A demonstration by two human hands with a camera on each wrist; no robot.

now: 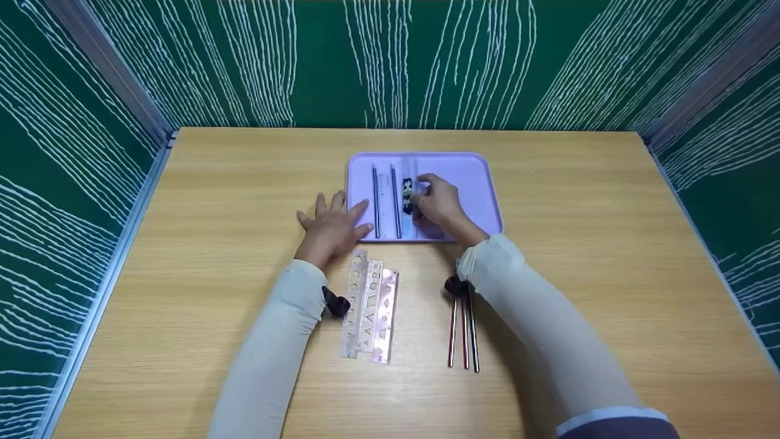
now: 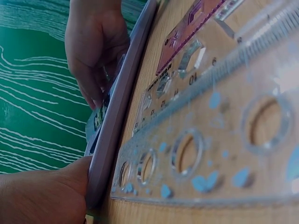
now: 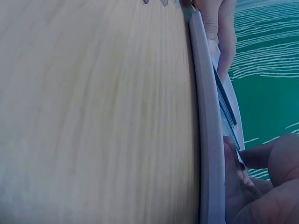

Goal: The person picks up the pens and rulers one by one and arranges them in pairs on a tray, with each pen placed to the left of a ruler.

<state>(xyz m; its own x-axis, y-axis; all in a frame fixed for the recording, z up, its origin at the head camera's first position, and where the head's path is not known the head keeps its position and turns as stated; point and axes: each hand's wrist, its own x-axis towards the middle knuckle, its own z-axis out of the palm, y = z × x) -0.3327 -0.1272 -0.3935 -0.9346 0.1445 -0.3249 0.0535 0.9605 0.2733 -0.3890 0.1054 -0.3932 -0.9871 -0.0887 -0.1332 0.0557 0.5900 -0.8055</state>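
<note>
My right hand (image 1: 440, 202) pinches the edge of a clear ruler with a dark patterned part (image 1: 407, 195), which lies over the purple tray (image 1: 481, 183). Left of it in the tray are a dark pencil (image 1: 396, 201), a clear ruler (image 1: 384, 204) and another dark pencil (image 1: 376, 201). My left hand (image 1: 334, 228), fingers spread, rests at the tray's left edge. In the right wrist view, the right hand's fingers (image 3: 261, 156) close on the ruler's edge beside the tray wall (image 3: 210, 116).
Several stencil rulers lie side by side before the tray: a clear one (image 1: 353, 305), a middle one (image 1: 369, 308) and a pink one (image 1: 385, 317). Several pencils (image 1: 466, 335) lie partly under my right wrist. Green walls with white lines surround the wooden table (image 1: 244, 177).
</note>
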